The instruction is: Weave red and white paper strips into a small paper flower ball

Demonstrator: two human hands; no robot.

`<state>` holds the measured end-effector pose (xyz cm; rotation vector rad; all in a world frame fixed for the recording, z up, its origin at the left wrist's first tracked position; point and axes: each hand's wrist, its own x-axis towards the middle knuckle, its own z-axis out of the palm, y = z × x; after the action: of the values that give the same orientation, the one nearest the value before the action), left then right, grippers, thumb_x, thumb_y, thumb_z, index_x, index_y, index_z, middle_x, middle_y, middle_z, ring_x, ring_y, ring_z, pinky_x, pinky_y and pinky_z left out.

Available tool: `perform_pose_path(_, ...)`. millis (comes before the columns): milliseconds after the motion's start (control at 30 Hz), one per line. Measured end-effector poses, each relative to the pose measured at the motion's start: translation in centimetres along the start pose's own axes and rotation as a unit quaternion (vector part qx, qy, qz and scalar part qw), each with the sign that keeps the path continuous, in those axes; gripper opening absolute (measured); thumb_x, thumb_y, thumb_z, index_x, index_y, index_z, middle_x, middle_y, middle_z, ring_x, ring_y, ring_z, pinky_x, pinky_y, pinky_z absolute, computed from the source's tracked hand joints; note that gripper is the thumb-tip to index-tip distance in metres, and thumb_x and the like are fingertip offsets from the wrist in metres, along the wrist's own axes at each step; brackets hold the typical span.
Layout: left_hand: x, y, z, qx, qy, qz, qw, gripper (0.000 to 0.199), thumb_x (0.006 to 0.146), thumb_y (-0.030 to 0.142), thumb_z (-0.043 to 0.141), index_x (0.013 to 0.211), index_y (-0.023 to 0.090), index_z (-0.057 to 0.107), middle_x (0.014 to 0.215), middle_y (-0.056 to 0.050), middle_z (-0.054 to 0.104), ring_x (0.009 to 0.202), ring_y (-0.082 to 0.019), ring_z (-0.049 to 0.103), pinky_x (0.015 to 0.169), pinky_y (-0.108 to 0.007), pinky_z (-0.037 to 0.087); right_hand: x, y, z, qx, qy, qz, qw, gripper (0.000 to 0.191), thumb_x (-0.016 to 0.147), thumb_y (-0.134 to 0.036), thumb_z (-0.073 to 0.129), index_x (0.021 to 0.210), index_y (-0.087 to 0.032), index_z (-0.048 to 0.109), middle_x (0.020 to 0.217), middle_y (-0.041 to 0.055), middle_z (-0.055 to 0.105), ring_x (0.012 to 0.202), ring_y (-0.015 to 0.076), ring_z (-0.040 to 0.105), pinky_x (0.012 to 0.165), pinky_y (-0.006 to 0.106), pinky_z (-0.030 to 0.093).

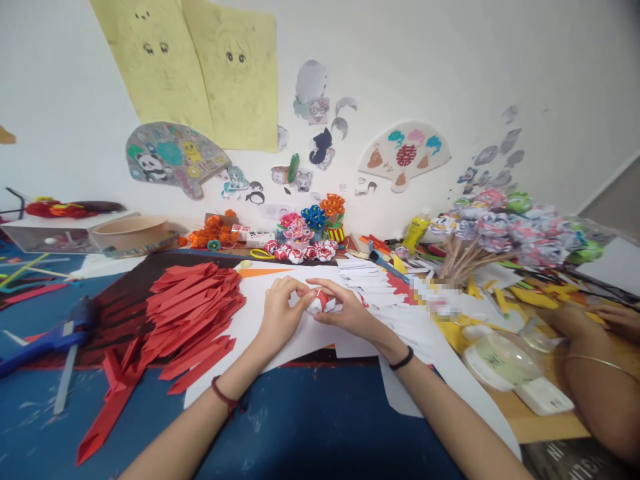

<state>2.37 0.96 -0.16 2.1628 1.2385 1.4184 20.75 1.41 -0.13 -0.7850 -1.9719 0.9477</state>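
Note:
My left hand [281,305] and my right hand [353,312] meet above the white paper sheet [250,347]. Between their fingertips is a small red and white folded paper ball [324,303], gripped from both sides and partly covered by the fingers. To the left lies a heap of red folded paper strips [193,300], with a few joined red strips [117,387] in front. White folded paper strips [375,283] are spread just right of my hands. Behind them sits a row of similar red and white paper balls [300,253].
A blue glue gun [65,337] lies at the left. Bead flowers [314,219] and a yellow bottle [416,232] stand along the wall. At right are a bunch of paper flowers [500,227], a clear-lidded container [495,360] and another person's arm [595,373].

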Motion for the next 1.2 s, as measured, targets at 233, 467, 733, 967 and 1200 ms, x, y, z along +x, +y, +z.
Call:
perform_pose_path(233,0.3,-1.3,-0.3,0.003,0.037,-0.063,0.997,0.003,0.085,0.02,0.057,0.084,0.019,0.06,0.083,-0.001,0.062,0.07,-0.015,0.05,0.068,-0.028,0.041,0.1,1.3,-0.1,0.021,-0.003,-0.015,1.0,0.072,0.073,-0.036,0.078,0.136,-0.026,0.046,0.129,0.0082,0.059,0.113,0.0226,0.059,0.098,0.036,0.045)
perform_pose_path(467,-0.2,0.5,-1.4,0.1,-0.072,0.127,0.984,0.013,0.089,0.024,0.056,0.102,0.022,0.059,0.1,-0.004,0.061,0.088,-0.019,0.054,0.078,-0.034,0.038,0.2,1.8,-0.6,-0.092,0.055,-0.04,0.993,0.064,0.073,-0.034,0.078,0.131,-0.026,0.051,0.124,0.0075,0.061,0.115,0.0254,0.057,0.102,0.041,0.042)
perform_pose_path(733,-0.7,0.5,-0.7,0.185,-0.099,0.199,0.957,0.018,0.095,0.033,0.05,0.106,0.021,0.059,0.099,-0.005,0.064,0.087,-0.021,0.052,0.074,-0.035,0.035,0.3,2.2,-0.3,-0.12,0.057,-0.043,0.99,0.061,0.075,-0.031,0.076,0.131,-0.026,0.051,0.129,0.007,0.059,0.116,0.0238,0.057,0.098,0.037,0.046)
perform_pose_path(967,-0.7,0.1,-0.4,0.148,-0.094,0.193,0.965,0.014,0.095,0.02,0.048,0.104,0.022,0.059,0.096,-0.003,0.064,0.088,-0.019,0.052,0.075,-0.034,0.036,0.3,2.6,-0.4,-0.163,0.07,-0.079,0.981,0.052,0.081,-0.037,0.071,0.128,-0.025,0.052,0.126,0.0085,0.059,0.118,0.0242,0.055,0.101,0.04,0.043)
perform_pose_path(1200,-1.1,-0.2,0.8,0.173,-0.022,0.147,0.974,0.009,0.092,0.018,0.049,0.089,0.019,0.057,0.08,-0.002,0.06,0.079,-0.018,0.053,0.071,-0.033,0.035,0.3,2.3,0.1,-0.245,0.1,-0.109,0.958,0.059,0.087,-0.043,0.062,0.138,-0.022,0.04,0.133,0.0123,0.053,0.123,0.0263,0.051,0.102,0.042,0.043)
